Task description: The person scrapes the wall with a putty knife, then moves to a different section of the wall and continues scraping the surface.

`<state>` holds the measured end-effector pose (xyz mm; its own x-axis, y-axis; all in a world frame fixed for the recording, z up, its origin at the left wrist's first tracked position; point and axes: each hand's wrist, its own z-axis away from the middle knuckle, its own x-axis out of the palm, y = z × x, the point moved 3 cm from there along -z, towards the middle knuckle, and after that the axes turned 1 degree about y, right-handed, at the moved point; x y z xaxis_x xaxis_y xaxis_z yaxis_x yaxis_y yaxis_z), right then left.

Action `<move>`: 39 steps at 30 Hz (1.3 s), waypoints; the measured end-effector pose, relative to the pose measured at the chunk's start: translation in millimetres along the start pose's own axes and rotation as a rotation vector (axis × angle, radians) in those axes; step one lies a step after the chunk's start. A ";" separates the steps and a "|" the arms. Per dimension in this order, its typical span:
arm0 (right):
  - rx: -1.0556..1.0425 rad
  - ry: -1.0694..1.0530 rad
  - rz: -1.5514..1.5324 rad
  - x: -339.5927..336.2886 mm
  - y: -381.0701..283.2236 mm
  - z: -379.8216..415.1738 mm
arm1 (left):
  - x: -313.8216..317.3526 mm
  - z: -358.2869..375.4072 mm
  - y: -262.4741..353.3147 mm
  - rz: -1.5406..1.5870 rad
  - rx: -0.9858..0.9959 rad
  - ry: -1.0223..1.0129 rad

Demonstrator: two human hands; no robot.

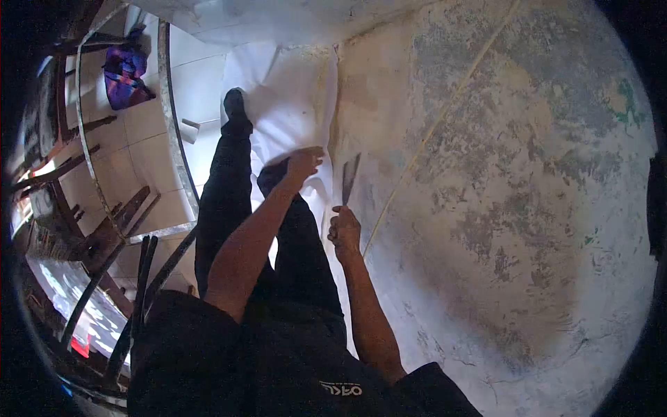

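- The right hand (344,229) is clenched around the grip of a flat scraper with a tapering grey metal blade (351,177); the fist hides most of the grip.
- The scraper's blade sticks out past the knuckles, away from the body, close to the wall; from here I can't tell whether it touches.
- The left hand (303,167) has its fingers released, parted and slightly bent towards the wall, over a white sheet (285,90).
- The right forearm (372,313) reaches out bare from a black short sleeve, the elbow bent.
- The left forearm (253,240) slants across the dark trousers (226,187), its hand farther from the chest than the right one.
- The black shirt (292,361) carries small white lettering; one dark shoe (235,104) shows at the edge of the sheet.
- The wall (500,208) is rough and blotchy, grey patches over beige and whitish areas, with a few green flecks towards its far side.
- A thin yellowish line (434,132) runs slantwise across that wall.
- On the other side, pale square tiles (149,132) lie under a scuffed grey metal frame (169,104).
- Beyond the frame's near bar sits a purple and blue patterned bundle (127,76), perhaps cloth or a bag, with dark wooden furniture (42,118) near it.
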<state>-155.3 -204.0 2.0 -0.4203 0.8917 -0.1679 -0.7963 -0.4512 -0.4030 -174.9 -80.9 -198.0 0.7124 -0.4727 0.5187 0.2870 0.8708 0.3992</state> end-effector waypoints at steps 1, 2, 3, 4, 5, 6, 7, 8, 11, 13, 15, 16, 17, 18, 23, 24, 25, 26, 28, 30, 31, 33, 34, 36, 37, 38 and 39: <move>-0.021 0.009 -0.005 -5.0 3.7 -2.9 | 5.9 -6.1 -12.8 -0.265 0.251 -0.042; -0.017 -0.003 -0.041 -9.2 5.1 -5.2 | 13.1 -6.3 -23.1 -0.531 0.497 -0.085; -0.011 -0.014 -0.077 -14.2 6.7 -7.2 | 26.2 4.5 -21.3 -0.536 0.491 -0.083; -0.023 -0.041 -0.157 -21.1 12.3 -11.3 | 45.0 22.9 -9.3 -0.652 0.543 -0.038; -0.017 -0.041 -0.159 -25.7 12.4 -11.5 | 60.7 38.3 1.6 -0.768 0.596 0.007; 0.040 -0.034 -0.248 -28.5 11.5 -12.5 | 71.1 46.0 6.1 -0.984 0.723 -0.002; 0.098 -0.026 -0.337 -29.2 11.9 -12.4 | 79.8 52.2 6.5 -1.200 0.849 -0.015; 0.061 -0.032 -0.359 -28.8 11.3 -11.4 | 85.4 56.6 4.1 -1.116 0.766 -0.017; 0.087 -0.062 -0.365 -31.5 13.2 -13.8 | 115.0 81.6 29.8 -1.274 0.552 -0.195; 0.069 -0.086 -0.412 -31.4 15.3 -14.7 | 120.5 79.5 24.5 -0.738 0.098 -0.109; 0.058 -0.106 -0.454 -30.0 19.8 -17.2 | 132.5 90.0 42.2 -0.933 0.362 -0.078; 0.050 -0.110 -0.475 -29.1 22.3 -18.6 | 135.9 89.9 43.9 -0.931 0.356 -0.083; 0.040 -0.114 -0.495 -29.1 23.3 -19.5 | 140.1 89.5 48.2 -0.972 0.374 -0.093; 0.038 -0.112 -0.497 -25.8 17.5 -17.9 | 142.9 87.5 52.1 -1.015 0.397 -0.101; 0.130 -0.128 -0.606 -22.1 15.2 -16.3 | 144.4 88.6 69.9 -1.078 0.418 -0.171; 0.125 -0.130 -0.605 -20.2 7.8 -10.2 | 144.1 88.0 71.9 -1.120 0.366 -0.219; 0.138 -0.118 -0.556 -19.2 0.9 -1.2 | 144.5 90.6 73.6 -1.117 0.370 -0.215; 0.152 -0.109 -0.503 -19.0 -4.5 6.6 | 144.6 94.2 74.2 -1.099 0.342 -0.204; 0.163 -0.123 -0.493 -21.9 -7.6 11.4 | 146.7 99.1 82.3 -1.091 0.328 -0.186; 0.171 -0.132 -0.497 -23.5 -7.3 11.7 | 154.0 103.6 84.7 -1.079 0.330 -0.239; 0.153 -0.136 -0.521 -24.6 -6.7 10.2 | 155.7 105.5 84.1 -1.087 0.337 -0.240; 0.130 -0.142 -0.549 -26.6 -3.6 7.1 | 157.8 108.1 79.6 -1.073 0.415 -0.209; 0.093 -0.132 -0.559 -28.3 -2.8 4.4 | 157.0 105.1 72.5 -1.076 0.417 -0.211; 0.055 -0.122 -0.569 -31.5 -1.9 1.3 | 155.6 99.4 61.1 -1.017 0.547 -0.157; 0.080 -0.110 -0.548 -30.8 -5.9 2.4 | 157.1 99.3 59.6 -1.016 0.551 -0.157; 0.107 -0.100 -0.523 -29.7 -9.6 1.3 | 156.6 98.3 59.5 -0.933 0.606 -0.107; 0.109 -0.103 -0.513 -29.3 -8.9 -2.6 | 155.1 98.9 59.5 -0.846 0.654 -0.053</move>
<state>-134.7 -226.0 8.2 -0.0017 0.9931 0.1173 -0.9491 0.0354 -0.3131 -110.7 -115.8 -18.9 0.4100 -0.9076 -0.0907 0.2643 0.0230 0.9642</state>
